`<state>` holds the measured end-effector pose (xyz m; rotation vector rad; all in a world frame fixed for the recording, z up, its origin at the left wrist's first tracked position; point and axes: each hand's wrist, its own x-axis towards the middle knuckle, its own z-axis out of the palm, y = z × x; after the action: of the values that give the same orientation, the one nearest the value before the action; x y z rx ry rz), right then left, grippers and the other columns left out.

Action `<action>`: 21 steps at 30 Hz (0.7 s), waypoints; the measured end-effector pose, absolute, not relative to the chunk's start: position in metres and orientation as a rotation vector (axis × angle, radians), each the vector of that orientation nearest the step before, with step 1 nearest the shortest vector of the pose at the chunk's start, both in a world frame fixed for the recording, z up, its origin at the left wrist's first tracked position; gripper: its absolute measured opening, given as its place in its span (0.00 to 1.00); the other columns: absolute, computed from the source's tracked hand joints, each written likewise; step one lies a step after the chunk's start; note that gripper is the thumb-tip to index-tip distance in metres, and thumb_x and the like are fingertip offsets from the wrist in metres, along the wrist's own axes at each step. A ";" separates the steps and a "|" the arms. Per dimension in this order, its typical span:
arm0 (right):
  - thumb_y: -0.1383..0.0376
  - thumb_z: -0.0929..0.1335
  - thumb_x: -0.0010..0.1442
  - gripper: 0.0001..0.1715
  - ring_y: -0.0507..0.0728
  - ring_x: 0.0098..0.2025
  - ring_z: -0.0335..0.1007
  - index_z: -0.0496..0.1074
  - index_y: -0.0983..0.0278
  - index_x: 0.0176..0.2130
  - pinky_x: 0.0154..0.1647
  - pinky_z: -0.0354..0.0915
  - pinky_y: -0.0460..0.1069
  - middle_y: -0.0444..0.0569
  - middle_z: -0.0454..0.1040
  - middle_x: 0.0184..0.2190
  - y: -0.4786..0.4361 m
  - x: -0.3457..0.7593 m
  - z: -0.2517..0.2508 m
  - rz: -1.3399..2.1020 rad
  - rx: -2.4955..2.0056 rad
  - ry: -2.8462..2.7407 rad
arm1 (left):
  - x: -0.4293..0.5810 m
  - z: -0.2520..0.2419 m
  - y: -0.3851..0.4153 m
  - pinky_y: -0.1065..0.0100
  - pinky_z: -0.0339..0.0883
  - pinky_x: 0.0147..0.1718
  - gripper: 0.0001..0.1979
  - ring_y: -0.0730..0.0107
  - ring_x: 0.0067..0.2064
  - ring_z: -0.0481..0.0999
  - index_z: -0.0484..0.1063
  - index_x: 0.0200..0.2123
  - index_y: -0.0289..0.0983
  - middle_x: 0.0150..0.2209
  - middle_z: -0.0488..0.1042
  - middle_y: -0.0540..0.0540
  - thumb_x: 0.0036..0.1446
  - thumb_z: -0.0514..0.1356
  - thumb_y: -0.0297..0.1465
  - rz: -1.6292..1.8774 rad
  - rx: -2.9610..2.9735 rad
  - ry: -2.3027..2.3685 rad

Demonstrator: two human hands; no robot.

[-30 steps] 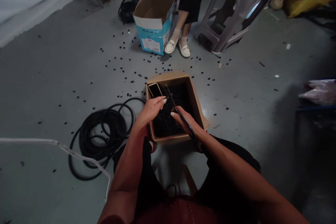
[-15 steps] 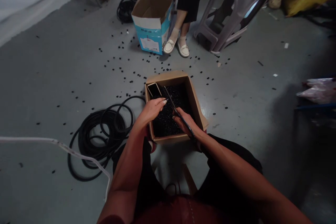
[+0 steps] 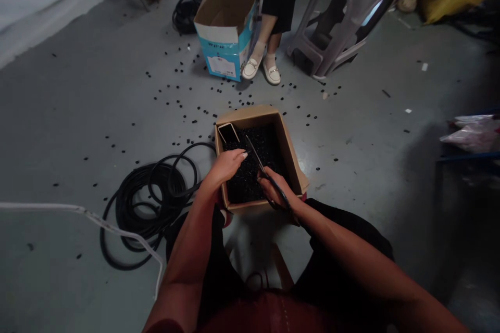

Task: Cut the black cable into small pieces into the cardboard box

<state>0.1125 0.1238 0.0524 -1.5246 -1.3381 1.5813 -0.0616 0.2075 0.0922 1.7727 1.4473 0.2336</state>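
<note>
A cardboard box (image 3: 290, 153) stands between my legs, with many small black pieces (image 3: 248, 182) inside. My left hand (image 3: 229, 163) is over its left side, fingers pinched together at a small dark thing that I cannot make out. In my right hand (image 3: 275, 185) is a pair of black-handled scissors (image 3: 255, 154), blades pointing up and left, close to the left fingertips. A phone-like object (image 3: 228, 133) with a dark face and light rim leans in the box's far left corner. Black tubing (image 3: 150, 203) lies coiled on the floor at the left, one loop reaching the box.
Small black rings are scattered on the grey floor (image 3: 97, 99). Ahead stand a blue and white carton (image 3: 222, 49), a seated person's legs (image 3: 269, 36) and a grey plastic stool (image 3: 332, 52). A white cable (image 3: 78, 209) crosses the lower left.
The scissors and my right hand have shifted slightly down, and the blades are now a little farther from my left fingertips. My left hand stays nearly in place.
</note>
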 end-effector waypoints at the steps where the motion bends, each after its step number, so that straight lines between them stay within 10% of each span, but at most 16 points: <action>1: 0.60 0.62 0.55 0.06 0.50 0.19 0.55 0.62 0.59 0.33 0.19 0.55 0.45 0.38 0.60 0.19 0.125 0.113 0.053 1.617 -1.523 -1.294 | -0.061 0.092 0.208 0.70 0.58 0.31 0.16 0.69 0.30 0.68 0.76 0.31 0.37 0.25 0.72 0.49 0.61 0.50 0.34 0.245 1.768 1.441; 10: 0.56 0.62 0.58 0.11 0.49 0.19 0.59 0.61 0.61 0.36 0.18 0.59 0.45 0.36 0.61 0.21 0.151 0.129 0.066 1.613 -1.427 -1.147 | -0.060 0.078 0.209 0.71 0.60 0.30 0.22 0.75 0.27 0.66 0.68 0.54 0.34 0.32 0.75 0.48 0.58 0.53 0.35 0.532 1.395 1.343; 21: 0.50 0.68 0.55 0.21 0.53 0.29 0.69 0.62 0.60 0.39 0.31 0.67 0.49 0.42 0.68 0.29 0.150 0.119 0.070 1.801 -1.303 -0.967 | -0.060 0.092 0.208 0.71 0.65 0.32 0.20 0.75 0.30 0.69 0.72 0.51 0.34 0.37 0.78 0.45 0.57 0.56 0.34 0.616 1.327 1.408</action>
<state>0.1194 0.1502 0.0701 -1.3026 -0.9668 1.8007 -0.0597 0.2077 0.0918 1.3271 1.4080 0.6158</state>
